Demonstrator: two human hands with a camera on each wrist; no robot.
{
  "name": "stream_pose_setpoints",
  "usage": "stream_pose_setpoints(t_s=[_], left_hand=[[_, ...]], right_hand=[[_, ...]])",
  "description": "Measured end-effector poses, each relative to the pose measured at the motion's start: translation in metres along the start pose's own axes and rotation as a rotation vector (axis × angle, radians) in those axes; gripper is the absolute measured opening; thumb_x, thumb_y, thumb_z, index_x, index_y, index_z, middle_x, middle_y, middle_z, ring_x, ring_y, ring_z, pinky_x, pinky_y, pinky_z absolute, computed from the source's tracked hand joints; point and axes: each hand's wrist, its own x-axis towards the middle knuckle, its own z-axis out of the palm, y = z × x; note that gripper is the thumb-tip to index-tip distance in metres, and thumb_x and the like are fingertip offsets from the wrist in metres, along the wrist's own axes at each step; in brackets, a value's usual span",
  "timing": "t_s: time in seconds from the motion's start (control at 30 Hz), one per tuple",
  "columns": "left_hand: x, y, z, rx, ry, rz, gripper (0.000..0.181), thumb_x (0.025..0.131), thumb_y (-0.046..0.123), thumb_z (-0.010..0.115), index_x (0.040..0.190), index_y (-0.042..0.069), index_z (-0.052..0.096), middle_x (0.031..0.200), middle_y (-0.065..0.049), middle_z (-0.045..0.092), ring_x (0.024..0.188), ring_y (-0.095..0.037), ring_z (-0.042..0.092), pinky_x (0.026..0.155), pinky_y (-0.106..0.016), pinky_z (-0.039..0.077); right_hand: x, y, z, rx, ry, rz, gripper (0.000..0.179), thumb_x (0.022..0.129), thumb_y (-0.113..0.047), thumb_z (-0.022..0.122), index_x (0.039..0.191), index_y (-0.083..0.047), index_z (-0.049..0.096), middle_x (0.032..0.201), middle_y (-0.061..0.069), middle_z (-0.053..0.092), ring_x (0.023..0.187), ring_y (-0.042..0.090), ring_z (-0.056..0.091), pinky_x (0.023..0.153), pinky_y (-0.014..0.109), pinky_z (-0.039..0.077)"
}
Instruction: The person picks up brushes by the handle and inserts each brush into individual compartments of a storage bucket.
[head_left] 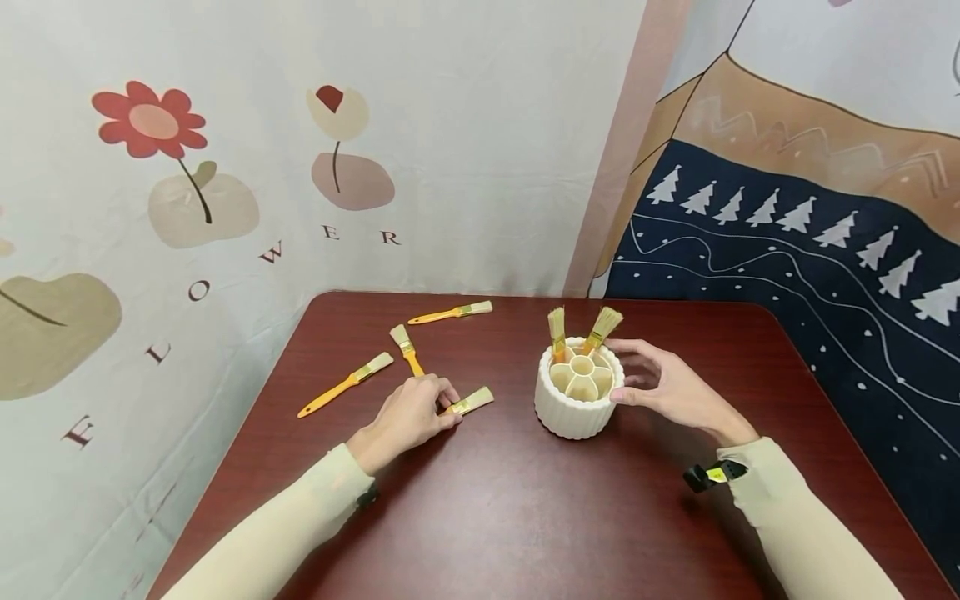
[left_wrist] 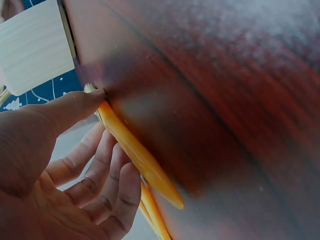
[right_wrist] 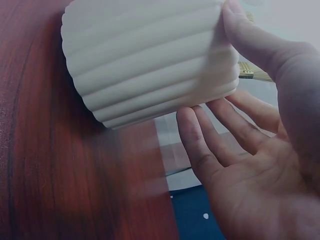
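Observation:
My left hand (head_left: 441, 406) lies on a brush (head_left: 474, 402) with an orange handle (left_wrist: 136, 150) flat on the dark red table (head_left: 487, 500). In the left wrist view the thumb presses near the ferrule and the fingers curl behind the handle. My right hand (head_left: 617, 372) holds the right side of a white ribbed holder (head_left: 572, 412): thumb and fingertips (right_wrist: 187, 117) lie against its wall (right_wrist: 150, 60). Two brushes (head_left: 556, 330) (head_left: 603, 326) stand bristles up in its far compartments.
Three more orange-handled brushes lie at the table's far left: one (head_left: 347, 384), one (head_left: 406, 347) just beyond my left hand, and one (head_left: 452, 313) near the back edge. Printed cloth hangs close behind the table and to its right.

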Motion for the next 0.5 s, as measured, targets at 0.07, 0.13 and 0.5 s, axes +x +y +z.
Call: stream_pose_setpoints(t_s=[0.07,0.13,0.5], left_hand=[[0.0008,0.0002,-0.0001,-0.006,-0.006,0.001,0.018,0.098,0.023,0.098,0.108,0.017,0.084,0.099,0.003,0.079,0.085,-0.008,0.07,0.08,-0.036,0.064],[0.0014,0.0006,-0.0004,-0.01,-0.007,0.001,0.018,0.098,0.023,0.098,0.108,0.018,0.084,0.099,0.003,0.079,0.084,-0.008,0.07,0.08,-0.036,0.064],[0.0037,0.0024,-0.001,-0.012,0.001,-0.001,0.016,0.098,0.021,0.096,0.108,0.017,0.084,0.1,0.003,0.078,0.085,-0.008,0.068,0.078,-0.034,0.062]], right_hand=[[-0.0004,-0.0001,0.0,-0.008,0.001,0.005,0.08,0.102,-0.03,0.094,0.171,-0.025,0.054,0.173,0.009,0.062,0.144,0.036,0.072,0.11,0.016,0.059],[-0.0005,0.0001,-0.0004,-0.021,0.004,0.004,0.078,0.102,-0.031,0.093,0.17,-0.025,0.054,0.172,0.01,0.063,0.144,0.036,0.072,0.111,0.018,0.06],[-0.0006,0.0023,-0.002,-0.043,0.039,-0.019,0.074,0.101,-0.029,0.095,0.165,-0.021,0.06,0.158,0.009,0.073,0.135,0.027,0.076,0.106,0.019,0.063]])
